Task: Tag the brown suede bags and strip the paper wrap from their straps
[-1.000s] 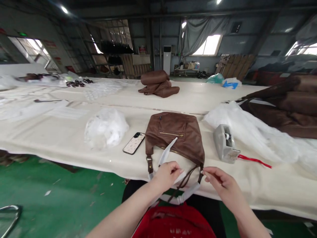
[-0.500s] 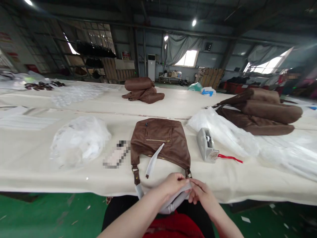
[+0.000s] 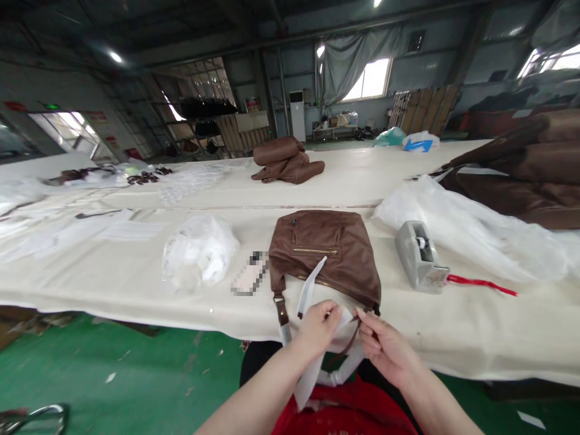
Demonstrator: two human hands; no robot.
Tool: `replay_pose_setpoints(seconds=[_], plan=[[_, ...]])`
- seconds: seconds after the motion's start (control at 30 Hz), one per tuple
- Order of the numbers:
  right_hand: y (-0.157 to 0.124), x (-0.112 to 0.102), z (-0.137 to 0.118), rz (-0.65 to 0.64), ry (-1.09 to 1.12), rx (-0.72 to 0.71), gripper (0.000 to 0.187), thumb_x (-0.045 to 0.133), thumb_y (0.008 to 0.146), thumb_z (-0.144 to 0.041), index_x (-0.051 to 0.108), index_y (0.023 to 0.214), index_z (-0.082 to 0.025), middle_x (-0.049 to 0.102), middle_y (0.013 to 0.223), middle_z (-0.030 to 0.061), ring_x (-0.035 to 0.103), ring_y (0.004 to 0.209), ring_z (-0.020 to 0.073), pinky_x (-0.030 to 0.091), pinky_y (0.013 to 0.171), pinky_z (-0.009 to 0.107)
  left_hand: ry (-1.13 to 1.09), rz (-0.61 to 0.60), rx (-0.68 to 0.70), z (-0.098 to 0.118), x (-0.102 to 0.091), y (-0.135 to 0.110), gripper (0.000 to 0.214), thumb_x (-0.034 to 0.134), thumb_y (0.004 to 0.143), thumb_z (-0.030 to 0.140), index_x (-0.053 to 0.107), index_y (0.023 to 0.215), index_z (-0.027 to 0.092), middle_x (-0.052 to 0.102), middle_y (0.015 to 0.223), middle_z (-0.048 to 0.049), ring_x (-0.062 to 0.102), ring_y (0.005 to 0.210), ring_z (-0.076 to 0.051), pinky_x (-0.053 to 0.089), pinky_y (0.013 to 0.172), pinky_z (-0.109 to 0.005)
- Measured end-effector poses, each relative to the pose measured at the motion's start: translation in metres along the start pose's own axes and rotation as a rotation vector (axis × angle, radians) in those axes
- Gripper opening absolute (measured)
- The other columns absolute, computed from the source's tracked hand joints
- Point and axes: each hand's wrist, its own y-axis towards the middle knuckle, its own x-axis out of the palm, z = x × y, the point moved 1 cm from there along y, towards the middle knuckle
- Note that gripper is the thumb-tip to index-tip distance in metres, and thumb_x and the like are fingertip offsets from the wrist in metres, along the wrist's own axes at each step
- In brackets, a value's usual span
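A brown leather handbag (image 3: 324, 251) lies flat on the cream table (image 3: 113, 278), its strap hanging over the near edge. A white paper strip (image 3: 310, 290) is partly wound around the strap, with one loose end lying on the bag. My left hand (image 3: 319, 326) pinches the white strip at the strap. My right hand (image 3: 383, 347) is closed on the strap and strip just beside it, fingers touching the left hand's.
A grey tape dispenser (image 3: 419, 263) with a red ribbon (image 3: 483, 284) sits right of the bag. A phone (image 3: 249, 281) and crumpled clear plastic (image 3: 199, 254) lie to the left. Plastic sheets and stacked brown bags (image 3: 521, 175) fill the right; more brown bags (image 3: 287, 160) sit far back.
My hands came together on the strap at the table edge and keep working the white strip around it. The view swung right, then back left.
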Motion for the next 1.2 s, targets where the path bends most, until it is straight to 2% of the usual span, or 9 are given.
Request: replay_pose_setpoints(seconds=[0.1,0.17,0.23,0.37,0.5,0.6,0.67,0.97,1.2], plan=[[-0.004,-0.002,-0.002,-0.029,-0.016,-0.034,0.026,0.084,0.062,-0.031,0.066,0.073,-0.015,0.052,0.059,-0.0047,0.04,0.045,0.0036,0.038,0.041,0.015,0.036,0.154,-0.049,-0.005,-0.024,-0.004,0.042,0.037,0.089,0.049,0.048,0.064,0.018,0.04,0.055,0.0035,0.038,0.053,-0.011,0.029,0.052,-0.023],[-0.006,-0.005,-0.004,-0.036,-0.046,-0.05,0.026,0.085,0.06,-0.026,0.07,0.078,-0.015,0.062,0.071,-0.0002,0.052,0.055,0.0065,0.048,0.052,0.016,-0.015,0.164,-0.112,-0.008,-0.037,-0.007,0.044,0.034,0.089,0.049,0.05,0.064,0.017,0.04,0.053,0.0033,0.035,0.047,-0.009,0.026,0.048,-0.023],[-0.007,-0.009,-0.007,-0.037,-0.056,-0.058,0.026,0.086,0.059,-0.023,0.072,0.08,-0.016,0.066,0.078,0.001,0.056,0.058,0.0071,0.051,0.056,0.016,-0.07,0.164,-0.146,-0.007,-0.046,-0.011,0.041,0.037,0.087,0.047,0.05,0.064,0.016,0.039,0.051,0.0042,0.029,0.042,-0.008,0.021,0.045,-0.023],[-0.005,-0.014,-0.015,-0.009,-0.019,-0.108,0.024,0.086,0.059,-0.021,0.072,0.078,-0.018,0.064,0.07,-0.0015,0.056,0.054,0.0067,0.051,0.051,0.015,-0.12,0.072,-0.17,0.006,-0.057,-0.02,0.023,0.051,0.077,0.037,0.053,0.069,0.016,0.03,0.048,0.0079,0.025,0.043,-0.007,0.017,0.044,-0.022],[-0.005,-0.019,-0.022,0.039,0.035,-0.163,0.026,0.086,0.059,-0.024,0.071,0.079,-0.019,0.064,0.068,-0.0016,0.059,0.055,0.0079,0.051,0.048,0.014,0.031,-0.087,-0.105,0.019,-0.065,-0.03,0.023,0.065,0.07,0.035,0.055,0.069,0.014,0.043,0.06,0.0047,0.036,0.055,-0.008,0.026,0.05,-0.02],[-0.007,-0.02,-0.025,0.06,0.042,-0.179,0.027,0.087,0.059,-0.027,0.071,0.079,-0.018,0.065,0.068,-0.0008,0.06,0.055,0.0082,0.05,0.046,0.013,0.056,-0.199,-0.109,0.019,-0.068,-0.037,0.032,0.069,0.072,0.043,0.06,0.072,0.012,0.049,0.063,0.0019,0.04,0.058,-0.009,0.029,0.052,-0.02],[-0.01,-0.018,-0.026,0.061,0.047,-0.154,0.029,0.087,0.058,-0.027,0.071,0.079,-0.018,0.065,0.067,-0.001,0.06,0.054,0.008,0.05,0.046,0.012,0.024,-0.231,-0.12,0.016,-0.068,-0.039,0.038,0.069,0.072,0.048,0.062,0.072,0.011,0.051,0.063,0.0004,0.041,0.058,-0.009,0.031,0.053,-0.021],[-0.013,-0.007,-0.024,0.035,0.067,-0.102,0.026,0.086,0.06,-0.025,0.07,0.079,-0.016,0.065,0.067,-0.0007,0.06,0.053,0.0076,0.052,0.047,0.012,-0.082,-0.2,-0.159,0.009,-0.061,-0.039,0.045,0.073,0.068,0.054,0.065,0.071,0.01,0.048,0.06,0.0014,0.038,0.056,-0.008,0.028,0.051,-0.021],[-0.008,-0.012,-0.017,0.065,-0.007,-0.109,0.03,0.087,0.058,-0.025,0.071,0.082,-0.018,0.067,0.068,-0.0015,0.065,0.059,0.0093,0.054,0.052,0.011,-0.233,-0.257,-0.126,0.015,-0.058,-0.041,0.044,0.072,0.071,0.053,0.062,0.069,0.01,0.048,0.059,0.0018,0.038,0.055,-0.007,0.026,0.052,-0.021]])
